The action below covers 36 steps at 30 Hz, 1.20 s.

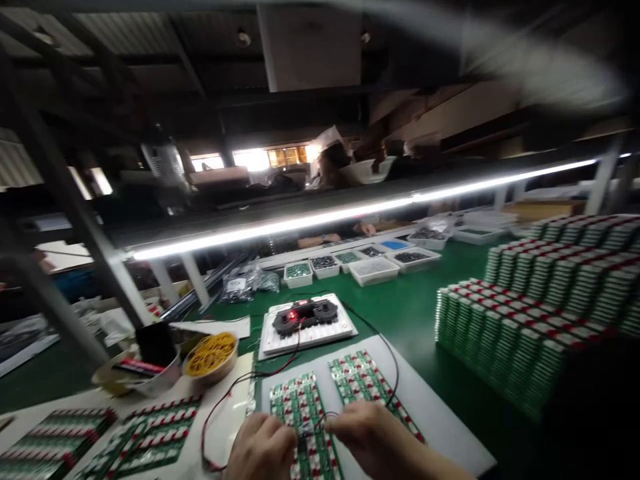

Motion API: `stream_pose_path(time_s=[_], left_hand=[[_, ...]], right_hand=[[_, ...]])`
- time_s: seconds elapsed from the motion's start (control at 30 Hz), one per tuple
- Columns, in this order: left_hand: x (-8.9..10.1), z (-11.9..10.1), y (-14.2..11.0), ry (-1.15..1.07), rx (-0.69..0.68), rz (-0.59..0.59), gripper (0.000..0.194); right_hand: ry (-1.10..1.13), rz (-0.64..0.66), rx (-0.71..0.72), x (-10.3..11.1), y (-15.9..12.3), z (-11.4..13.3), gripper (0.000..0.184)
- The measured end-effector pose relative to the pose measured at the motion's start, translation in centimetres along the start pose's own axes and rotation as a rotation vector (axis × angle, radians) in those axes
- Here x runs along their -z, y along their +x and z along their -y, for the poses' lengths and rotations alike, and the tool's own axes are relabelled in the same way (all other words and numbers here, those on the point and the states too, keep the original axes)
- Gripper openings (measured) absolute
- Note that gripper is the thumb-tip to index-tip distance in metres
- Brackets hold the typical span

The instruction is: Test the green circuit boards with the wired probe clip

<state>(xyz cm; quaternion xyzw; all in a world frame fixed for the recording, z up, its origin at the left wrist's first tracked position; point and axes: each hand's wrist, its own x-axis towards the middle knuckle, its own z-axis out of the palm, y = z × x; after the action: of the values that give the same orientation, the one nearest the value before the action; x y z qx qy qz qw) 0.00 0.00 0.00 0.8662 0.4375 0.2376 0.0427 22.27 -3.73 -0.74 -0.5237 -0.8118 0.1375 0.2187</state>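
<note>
My left hand (263, 447) and my right hand (373, 437) rest at the bottom edge on a white board (440, 420) carrying two rows of small green circuit boards (295, 400) with red and white wires. Both hands have their fingers curled and pinched together over the nearer row, where a red lead (215, 407) and a black lead (393, 363) meet. What the fingertips pinch is too small to name. The leads run back to a black test fixture (305, 313) with a lit red light, on a white base.
Tall stacks of green boards (520, 313) fill the right side. More boards (145, 437) lie at the lower left beside a bowl of yellow rubber bands (210, 355) and a black cup (156, 343). White parts bins (373, 270) line the far edge, where another person's forearm (320, 239) rests.
</note>
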Motion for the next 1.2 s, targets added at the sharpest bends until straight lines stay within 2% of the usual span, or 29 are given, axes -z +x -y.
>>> stream_pose_path(time_s=[0.07,0.13,0.2,0.3,0.4,0.53,0.67,0.77,0.87,0.93,1.0,1.07,1.2], left_hand=[[0.2,0.2,1.2,0.036,0.083,0.099,0.024],[0.0,0.5,2.1,0.03,0.191,0.164,0.023],[-0.5,1.2,2.4,-0.004,0.272,0.236,0.02],[-1.0,2.4,2.0,-0.067,0.321,0.329,0.02],[-1.0,2.8,1.6,-0.053,0.322,0.341,0.021],[-0.8,2.3,1.3,0.019,0.336,0.343,0.024],[-1.1,2.7,0.6,-0.077,0.388,0.307,0.025],[-1.5,3.5,0.2,-0.133,0.377,0.288,0.027],[-1.6,3.9,0.2,-0.128,0.367,0.301,0.03],[-1.5,3.7,0.4,-0.104,0.368,0.301,0.03],[-1.2,3.2,0.4,-0.071,0.363,0.266,0.028],[-1.0,2.6,0.2,-0.046,0.35,0.213,0.026],[-0.6,1.8,-0.5,-0.029,0.316,0.132,0.024]], right_hand=[[-0.106,-0.042,0.006,-0.7,3.2,0.3,0.025],[-0.112,-0.027,0.046,-1.8,5.1,0.3,0.02],[-0.069,0.0,0.118,-3.5,5.7,0.3,0.016],[0.006,-0.065,0.203,-5.9,5.4,0.0,0.02],[0.011,-0.176,0.237,-7.4,5.2,-0.1,0.016],[-0.001,-0.27,0.266,-8.1,5.2,-0.2,0.012],[-0.034,-0.355,0.292,-8.8,5.1,-0.4,0.011],[-0.064,-0.378,0.281,-9.6,5.0,-0.8,0.015],[-0.096,-0.349,0.272,-9.7,5.3,-1.0,0.017],[-0.105,-0.277,0.236,-9.1,5.5,-0.7,0.011],[-0.106,-0.181,0.157,-8.1,5.6,0.1,0.006],[-0.104,-0.111,0.067,-7.1,5.7,1.0,0.013],[-0.073,-0.091,-0.004,-5.7,5.6,2.3,0.015]])
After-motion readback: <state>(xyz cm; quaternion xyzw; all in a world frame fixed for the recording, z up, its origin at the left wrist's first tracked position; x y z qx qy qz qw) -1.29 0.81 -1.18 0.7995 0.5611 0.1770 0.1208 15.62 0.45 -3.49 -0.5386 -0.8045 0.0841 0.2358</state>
